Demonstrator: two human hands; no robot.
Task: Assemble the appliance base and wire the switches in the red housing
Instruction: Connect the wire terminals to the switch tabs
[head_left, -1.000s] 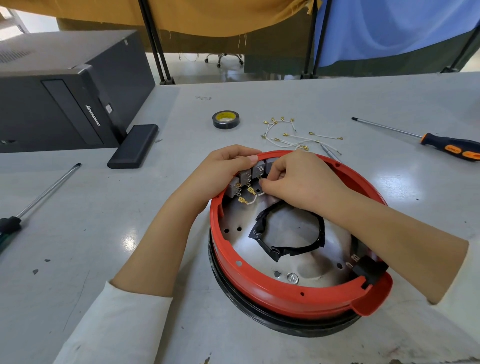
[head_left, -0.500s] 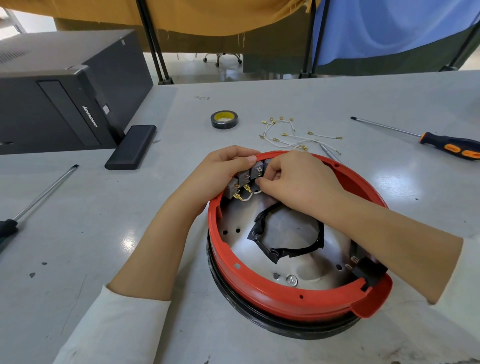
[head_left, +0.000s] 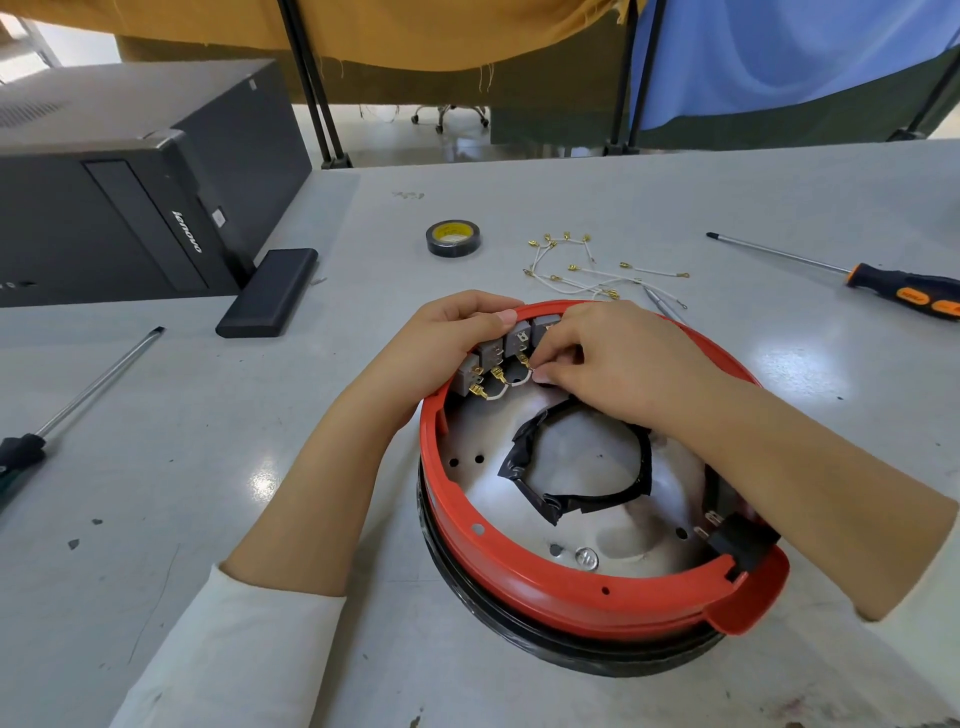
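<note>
head view: left hand (head_left: 457, 332) grips grey boxy switches (head_left: 501, 349); right hand (head_left: 618, 364) pinches thin white wire (head_left: 519, 382).

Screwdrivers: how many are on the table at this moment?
2. One with an orange and black handle lies at the far right; one with a dark handle lies at the left edge. Others may lie outside the view.

One camera looked down from the person's head.

It faced forward and down, close over the bench (head_left: 519, 197). The red housing (head_left: 545, 592) sat near the middle, low in the picture. Both arms reached in from the bottom edge. There was no second view.
</note>
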